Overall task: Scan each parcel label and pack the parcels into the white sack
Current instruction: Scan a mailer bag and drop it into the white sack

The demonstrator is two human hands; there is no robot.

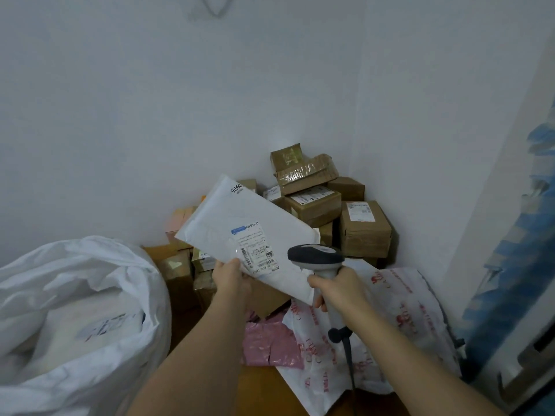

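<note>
My left hand (pixel 229 277) pinches the near edge of a flat white mailer parcel (pixel 240 217), held up at a tilt with its printed label (pixel 255 250) facing me. My right hand (pixel 336 289) grips the handle of a grey barcode scanner (pixel 315 256), whose head sits just right of the label and touches the parcel's lower edge. The white sack (pixel 90 265) stands open at the lower left, with white parcels inside it.
A heap of brown cardboard boxes (pixel 365 229) fills the room corner behind the parcel. A pink mailer (pixel 267 343) and a white bag with red print (pixel 399 319) lie on the wooden floor under my arms. A blue and white item stands at the right edge.
</note>
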